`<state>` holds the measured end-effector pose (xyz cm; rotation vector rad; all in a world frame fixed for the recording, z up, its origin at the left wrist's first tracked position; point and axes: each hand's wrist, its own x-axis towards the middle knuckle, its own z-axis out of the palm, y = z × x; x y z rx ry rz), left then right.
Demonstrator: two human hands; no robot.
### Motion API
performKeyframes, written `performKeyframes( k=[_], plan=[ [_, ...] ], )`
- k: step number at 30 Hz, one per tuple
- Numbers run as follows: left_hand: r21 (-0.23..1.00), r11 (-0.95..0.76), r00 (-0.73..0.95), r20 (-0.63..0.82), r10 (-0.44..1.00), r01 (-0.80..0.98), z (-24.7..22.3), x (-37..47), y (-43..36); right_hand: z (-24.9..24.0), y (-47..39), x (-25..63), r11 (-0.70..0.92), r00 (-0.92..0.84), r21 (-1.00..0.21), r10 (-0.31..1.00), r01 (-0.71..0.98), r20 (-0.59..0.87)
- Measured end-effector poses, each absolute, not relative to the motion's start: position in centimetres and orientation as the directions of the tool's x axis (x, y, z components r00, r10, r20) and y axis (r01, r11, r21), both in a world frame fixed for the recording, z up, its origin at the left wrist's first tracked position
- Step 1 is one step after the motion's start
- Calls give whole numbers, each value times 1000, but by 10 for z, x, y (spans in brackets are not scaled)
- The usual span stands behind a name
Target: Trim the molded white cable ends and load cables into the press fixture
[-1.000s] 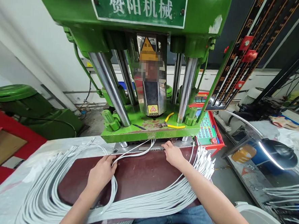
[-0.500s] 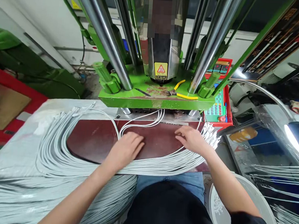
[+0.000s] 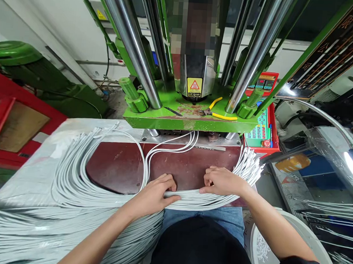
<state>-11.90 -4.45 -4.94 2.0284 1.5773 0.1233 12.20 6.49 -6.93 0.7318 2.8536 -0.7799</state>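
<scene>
As the head view looks down, the pale cables (image 3: 190, 200) sweep across the lower centre | left hand (image 3: 157, 191), below centre: fingers and thumb half-curled over the cables | right hand (image 3: 223, 181), right of centre: fingers curled, thumb at the cables' upper edge | whether either grips, I cannot tell | pliers (image 3: 221, 116) above centre, on green plate (image 3: 189, 125)

We see white cables (image 3: 69, 177) curving across a brown board (image 3: 115, 162) and pale-covered table (image 3: 33, 171), plus yellow-handled pliers (image 3: 224, 117) on the green press plate (image 3: 191, 125).
</scene>
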Motion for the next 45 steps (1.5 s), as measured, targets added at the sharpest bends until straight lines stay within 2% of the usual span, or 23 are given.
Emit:
performKeyframes(
  k=[4,9,14,19,22,25,30,33,36,45],
  plan=[
    [532,-118,304,-276,912,838,-47,-118,-42,-62,72,120,701,-872,-519,404,490,-277],
    [641,-100,366,-297,882,761,-45,-120,-35,-49,84,121,598,-872,-665,456,449,-179],
    [746,108,302,-392,869,658,-48,-131,-31,-52,85,123,582,-879,-682,432,443,-202],
    [841,275,300,-443,845,467,-54,-138,-29,-58,84,125,546,-900,-730,373,411,-228],
    [841,290,286,-448,847,457,-55,-139,-29,-55,85,125,534,-904,-747,368,397,-217],
    [800,260,276,-461,843,541,-54,-137,-30,-50,86,124,556,-895,-733,414,392,-164],
    [711,104,289,-410,865,696,-53,-131,-30,-55,83,125,634,-884,-637,432,438,-177],
    [692,50,307,-383,871,720,-53,-130,-30,-62,78,124,676,-882,-570,407,466,-238],
    [668,22,303,-366,880,744,-55,-130,-31,-66,74,123,685,-888,-566,372,458,-269],
    [680,2,305,-332,893,733,-59,-134,-35,-65,66,119,746,-916,-532,348,401,-201]
  ],
)
